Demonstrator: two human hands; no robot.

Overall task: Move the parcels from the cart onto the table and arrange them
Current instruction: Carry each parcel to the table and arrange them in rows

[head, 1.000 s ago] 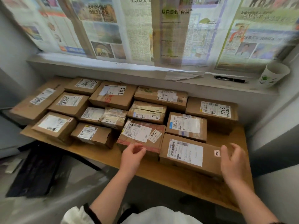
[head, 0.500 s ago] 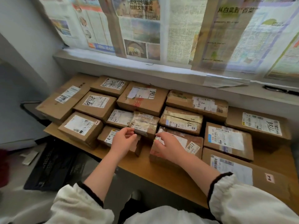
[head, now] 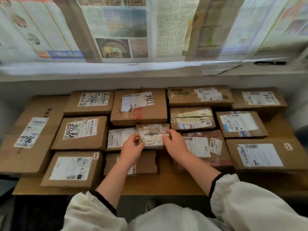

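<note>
Head view: small tape-wrapped brown cardboard parcel [head: 152, 133] held at both ends.
It is gripped by the curled fingers of the left hand [head: 132, 147] and the right hand [head: 175, 144], among other labelled brown cardboard boxes [head: 139, 112] packed in rows on the wooden bench [head: 163, 184].

Makeshift parcel room: labelled boxes [head: 138, 107], newspapered window [head: 116, 29].

The taped parcel [head: 152, 133] is partly covered by the left hand [head: 132, 148] and right hand [head: 175, 144], the small front parcel [head: 146, 162] by the left forearm. Label print is blurred.
</note>
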